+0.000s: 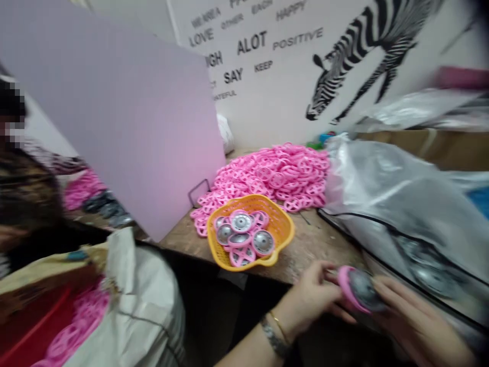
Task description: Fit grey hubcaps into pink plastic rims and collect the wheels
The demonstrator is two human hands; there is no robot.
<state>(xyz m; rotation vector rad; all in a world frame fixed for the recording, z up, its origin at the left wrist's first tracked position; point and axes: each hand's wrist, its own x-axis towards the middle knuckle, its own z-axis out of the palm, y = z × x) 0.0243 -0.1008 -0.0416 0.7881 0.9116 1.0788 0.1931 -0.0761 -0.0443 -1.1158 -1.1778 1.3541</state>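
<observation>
At the front edge of the bench my left hand [315, 295], with a bracelet and a watch on its wrist, is closed on a round pink plastic ring [345, 286]. My right hand [416, 313] grips a silver domed disc [363, 289] from the other side. Disc and ring touch face to face; blur hides whether they are fully seated. To the left, a yellow plastic basket [287, 243] contains several pink rings fitted with silver discs [241, 222]. Behind it lies a large heap of pink spoked rings [271, 171].
A clear plastic bag [389, 178] of silver discs occupies the right side. A tall pale panel [145, 117] stands left of the bench [187, 239]. Below it are a white sack [153, 290] and a red container [34, 326] with pink parts. Another person [26, 199] is at far left.
</observation>
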